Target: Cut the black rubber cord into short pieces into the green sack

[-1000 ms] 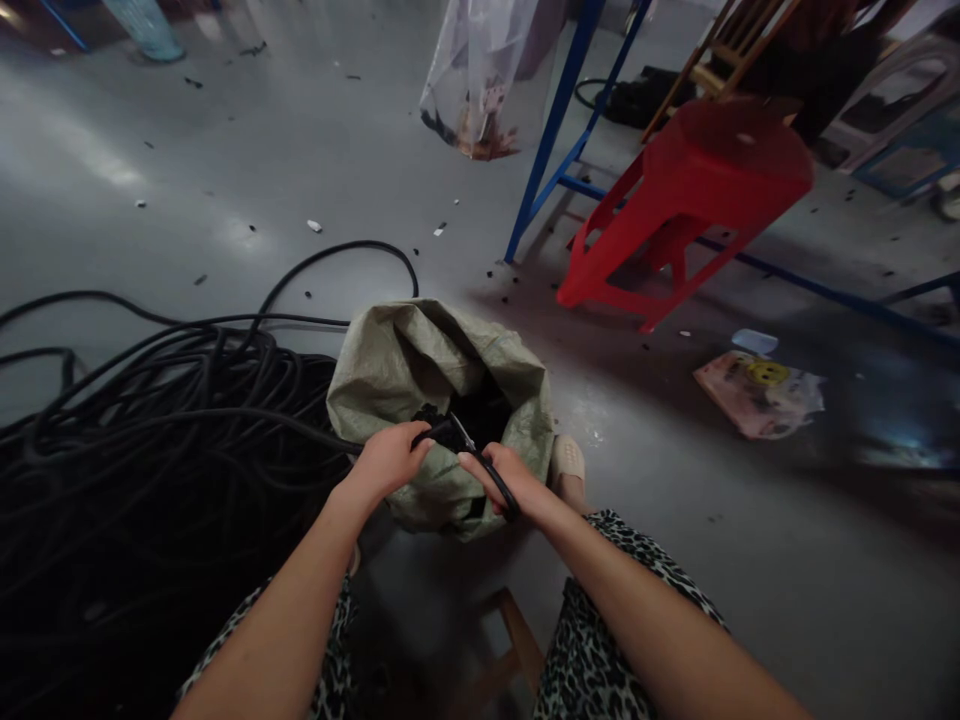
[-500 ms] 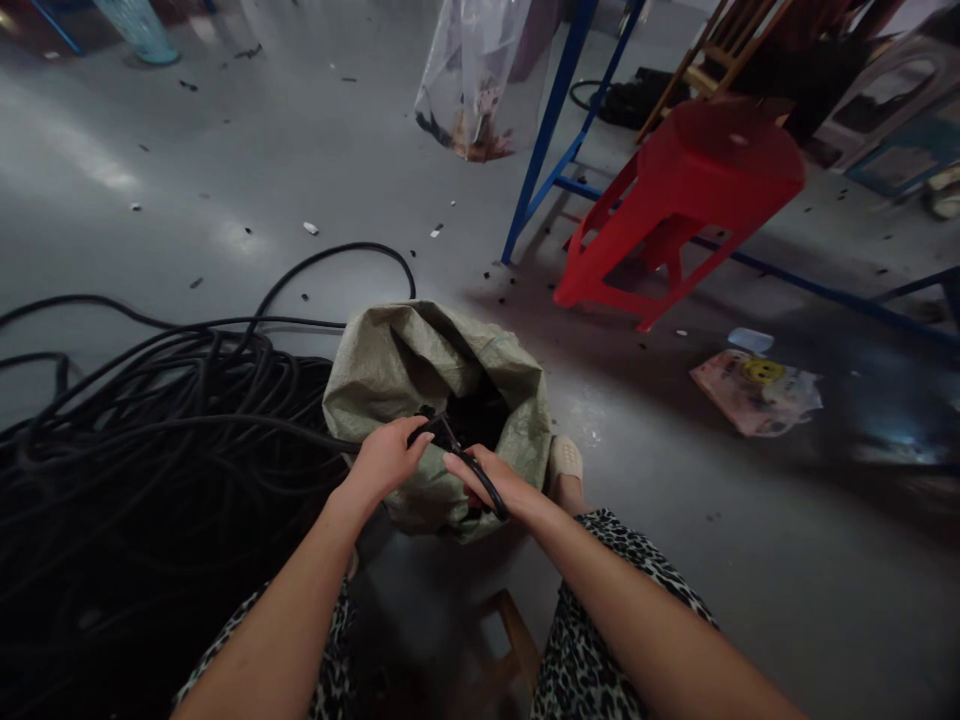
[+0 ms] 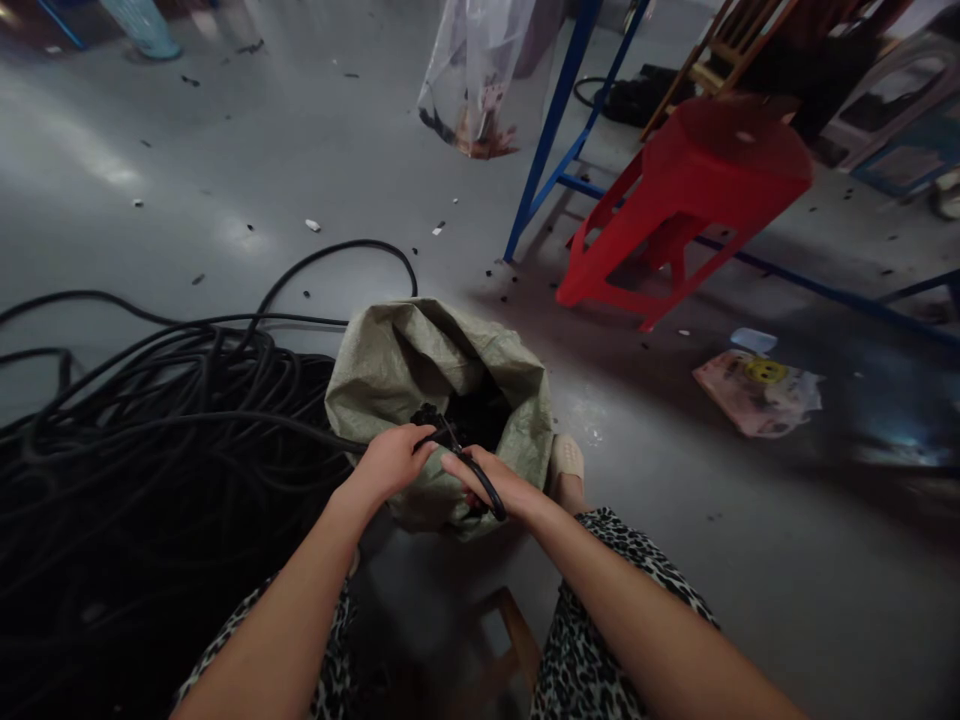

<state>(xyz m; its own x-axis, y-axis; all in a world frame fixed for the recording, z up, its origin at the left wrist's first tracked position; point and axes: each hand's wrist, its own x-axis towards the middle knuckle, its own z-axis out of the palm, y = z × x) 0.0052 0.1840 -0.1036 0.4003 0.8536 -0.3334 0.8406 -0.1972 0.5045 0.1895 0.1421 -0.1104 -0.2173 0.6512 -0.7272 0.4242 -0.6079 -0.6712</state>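
My left hand [image 3: 391, 462] is closed round a black rubber hose [image 3: 292, 420], whose end reaches over the mouth of a woven sack [image 3: 366, 365]. In my right hand [image 3: 495, 478] is a pair of scissors with black handles [image 3: 487, 488], their blades lying against the hose just beyond my left fingertips. Whether the blades are fully closed is too dark to make out. Inside the sack is a heap of small dark pieces [image 3: 480, 415], partly in shadow. The hose runs back left to a large tangled pile of black hose [image 3: 202, 390] on the floor.
A red plastic stool [image 3: 697, 190] stands to the right beside a blue metal frame [image 3: 544, 150]. A clear plastic bag [image 3: 480, 90] hangs ahead. At right, a printed packet [image 3: 750, 390] lies on the floor. Small scraps dot the floor, and wooden legs [image 3: 517, 630] show below me.
My left hand has shifted slightly right and down along the hose. More dark pieces show beyond its fingers. My right hand keeps its hold on the scissors, almost unmoved.
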